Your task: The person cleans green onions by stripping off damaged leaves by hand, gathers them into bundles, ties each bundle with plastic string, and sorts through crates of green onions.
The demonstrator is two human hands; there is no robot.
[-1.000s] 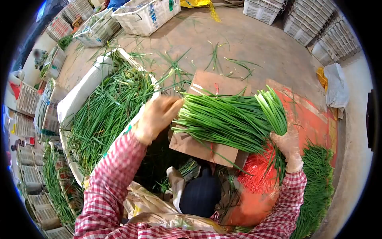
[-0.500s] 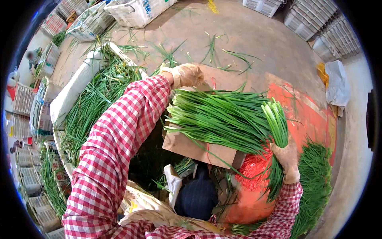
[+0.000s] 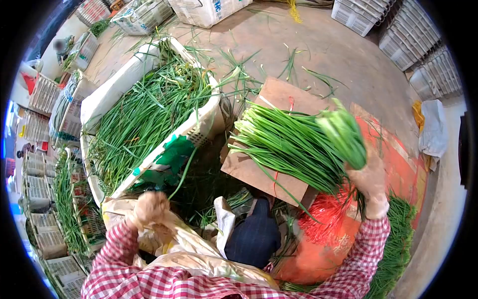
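Note:
My right hand point(image 3: 367, 178) is closed around a small bunch of chives point(image 3: 343, 134), its pale stem ends pointing up and blurred by motion. Beside it, a larger pile of chives point(image 3: 289, 144) lies across a cardboard box point(image 3: 264, 175), with a red tie point(image 3: 275, 182) showing at the box's near side. Over on the left, my left hand point(image 3: 149, 208) is near the lower corner of a white crate point(image 3: 149, 167) full of loose green leaves point(image 3: 149, 109). That hand is smeared, so its fingers cannot be made out; one long leaf point(image 3: 184, 172) hangs close to it.
Red plastic strands point(image 3: 323, 219) lie below my right hand on an orange sheet point(image 3: 308, 259). More chives point(image 3: 398, 239) are heaped at the right. Stacked crates point(image 3: 411, 32) stand at the back right. Another person point(image 3: 62, 50) is far left. Loose leaves litter the floor point(image 3: 333, 55).
My left hand has moved from the far side of the chive pile back toward my body, beside the crate. My right hand still grips the small bunch, which is now blurred. The view has shifted.

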